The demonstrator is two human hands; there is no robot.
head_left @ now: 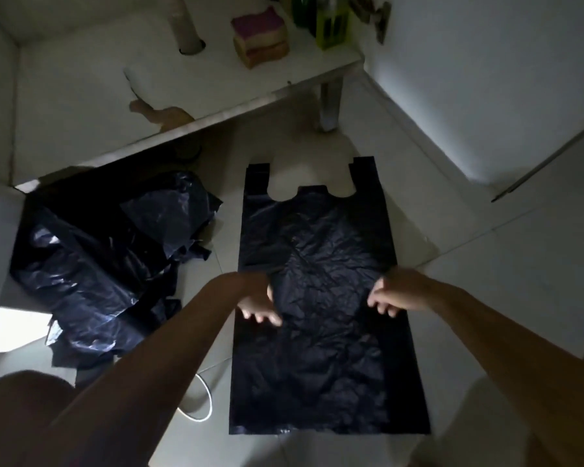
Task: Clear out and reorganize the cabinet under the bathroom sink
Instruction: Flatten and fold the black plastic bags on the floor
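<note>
Bag (317, 237) lay flat on the floor (486, 271) at frame centre, long axis running up-frame to its handles, with the left hand (260, 301) and right hand (395, 294) equally near over its middle, fingers loose and apart, gripping nothing.

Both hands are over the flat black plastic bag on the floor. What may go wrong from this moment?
1. The flat black plastic bag lies on smooth pale floor tiles; it may slide or crease under the left hand and right hand.
2. The thin white cable runs beside the bag and the left forearm, and may be snagged.
3. The light is dim, so single bags in the heap of crumpled black plastic bags nearby are hard to tell apart.
</note>
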